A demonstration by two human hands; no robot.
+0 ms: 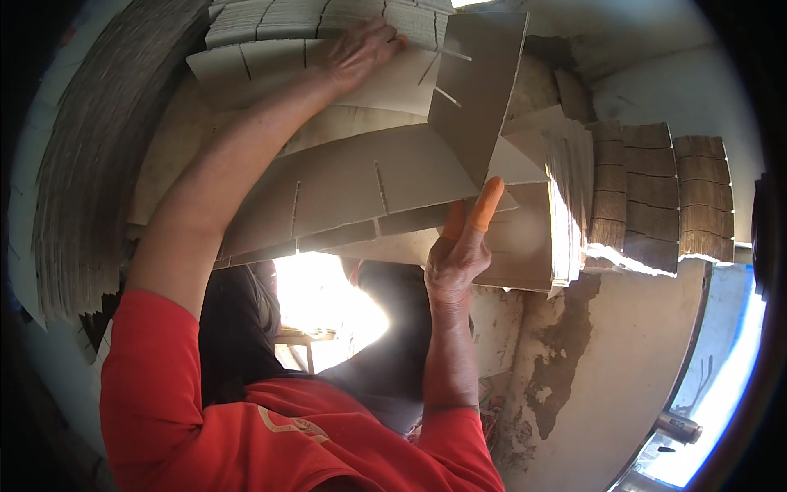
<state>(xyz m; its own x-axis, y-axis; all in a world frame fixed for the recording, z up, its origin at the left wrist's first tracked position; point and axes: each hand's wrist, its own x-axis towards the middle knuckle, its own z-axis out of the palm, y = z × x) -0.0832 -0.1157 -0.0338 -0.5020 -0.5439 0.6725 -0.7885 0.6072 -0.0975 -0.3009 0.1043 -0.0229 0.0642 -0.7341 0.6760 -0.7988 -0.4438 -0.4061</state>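
Near the middle stands a partly joined set of slotted grey-brown cardboard dividers. A long near strip [344, 184] and a far strip [246, 74] meet an upright cross piece [479, 90] at their right ends. My left hand [361, 57] reaches over to the far strip, its fingers bent at the upper edge; an orange cover shows on one fingertip. At the right end of the near strip, my right hand [459, 262] pinches the cardboard. Two of its fingers wear orange covers, one pointing up beside the cross piece's lower corner, the other partly hidden by the strip.
A tall stack of cardboard sheets [90, 156] rises at the left. More slotted strips [328, 18] are piled at the far side. On the right stand several bundles of slotted cardboard [648, 189], beside loose upright sheets [570, 197]. A stained wall [607, 353] lies below them.
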